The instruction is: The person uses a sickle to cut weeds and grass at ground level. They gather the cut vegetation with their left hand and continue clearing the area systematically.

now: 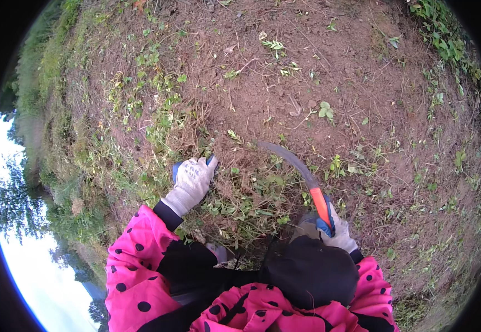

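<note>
My right hand (338,233), in a white glove with blue on the gripping side, is closed around the orange handle (321,205) of a sickle. Its curved dark blade (290,157) reaches forward and left, with the tip at the edge of a heap of pulled weeds and roots (244,182). On the left side of that heap is my left hand (192,178), gloved the same way, back upward and fingers curled down. What lies under its palm is hidden, so its grip is unclear.
Reddish-brown soil (273,99) with scattered cuttings spreads ahead. Low green weeds (157,108) grow to the left, and leafy plants (444,41) stand at the far right. My dark-clad knee (311,269) and a shoe (217,252) are close below the heap.
</note>
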### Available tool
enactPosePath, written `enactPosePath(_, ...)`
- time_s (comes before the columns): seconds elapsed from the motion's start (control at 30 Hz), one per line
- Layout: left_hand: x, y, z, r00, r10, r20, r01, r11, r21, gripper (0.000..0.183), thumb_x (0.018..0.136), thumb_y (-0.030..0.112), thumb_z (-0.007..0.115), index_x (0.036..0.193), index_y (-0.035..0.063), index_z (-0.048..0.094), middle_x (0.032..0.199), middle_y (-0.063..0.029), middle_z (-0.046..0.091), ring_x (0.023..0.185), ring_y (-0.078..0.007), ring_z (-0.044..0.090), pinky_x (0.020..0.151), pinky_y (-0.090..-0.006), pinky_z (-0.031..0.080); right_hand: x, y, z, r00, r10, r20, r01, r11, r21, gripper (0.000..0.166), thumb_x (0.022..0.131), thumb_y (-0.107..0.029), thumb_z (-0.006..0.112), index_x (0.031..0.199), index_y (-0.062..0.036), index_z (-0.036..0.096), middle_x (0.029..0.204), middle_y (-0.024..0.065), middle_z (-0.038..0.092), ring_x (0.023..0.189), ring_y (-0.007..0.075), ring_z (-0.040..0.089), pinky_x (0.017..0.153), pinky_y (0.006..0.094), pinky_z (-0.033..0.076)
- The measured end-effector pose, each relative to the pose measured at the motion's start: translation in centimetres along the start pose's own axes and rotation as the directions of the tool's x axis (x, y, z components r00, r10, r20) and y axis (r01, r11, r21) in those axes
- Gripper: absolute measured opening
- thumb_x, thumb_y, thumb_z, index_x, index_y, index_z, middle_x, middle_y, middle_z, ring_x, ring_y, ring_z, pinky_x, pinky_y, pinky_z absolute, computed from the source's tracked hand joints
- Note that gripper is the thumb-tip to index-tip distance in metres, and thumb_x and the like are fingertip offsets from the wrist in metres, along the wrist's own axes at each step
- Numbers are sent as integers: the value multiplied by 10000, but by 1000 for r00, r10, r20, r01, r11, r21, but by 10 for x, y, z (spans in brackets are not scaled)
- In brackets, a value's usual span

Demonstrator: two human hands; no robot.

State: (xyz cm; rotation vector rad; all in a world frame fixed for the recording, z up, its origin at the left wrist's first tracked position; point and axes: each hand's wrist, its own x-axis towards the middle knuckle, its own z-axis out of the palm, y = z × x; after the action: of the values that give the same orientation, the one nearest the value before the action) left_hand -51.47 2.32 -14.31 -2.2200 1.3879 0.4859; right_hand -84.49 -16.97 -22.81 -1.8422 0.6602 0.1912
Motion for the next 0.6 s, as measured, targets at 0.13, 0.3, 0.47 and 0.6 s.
enactPosePath(0.13,0,1,-22,995,-42,95,45,999,-30,534,700,203,633,1196,79,478,979,-139,566,904,-293,565,751,-399,458,11,-7,-6,959,-234,-160,235,972,-17,625,812,-136,612,1355,-37,319,1182,188,547,902,382,599,759,429,485)
enactPosePath(0.3,17,1,-95,892,-214,-398,-2,879,-478,552,723,310,719,1154,33,514,1096,-172,540,1016,-325,535,862,-405,433,46,-35,-26,888,-358,-287,331,933,-140,637,774,-74,639,1331,-5,339,1153,226,548,879,376,599,748,426,481)
enactPosePath(0.47,79,-33,-63,717,-412,-562,466,883,-52,969,658,479,726,1303,-107,302,1169,-248,469,1065,-422,475,908,-432,408,71,-54,-20,900,-336,-276,310,941,-135,705,749,-94,652,1361,-54,304,1217,209,498,960,384,520,823,446,421)
enactPosePath(0.6,83,-64,-4,792,-607,-58,586,784,-204,881,615,438,757,1213,-94,390,1045,-213,554,983,-360,560,826,-415,467,100,-85,-32,875,-416,-246,399,909,-119,629,787,-118,621,1349,-66,344,1096,209,563,915,372,563,779,437,446)
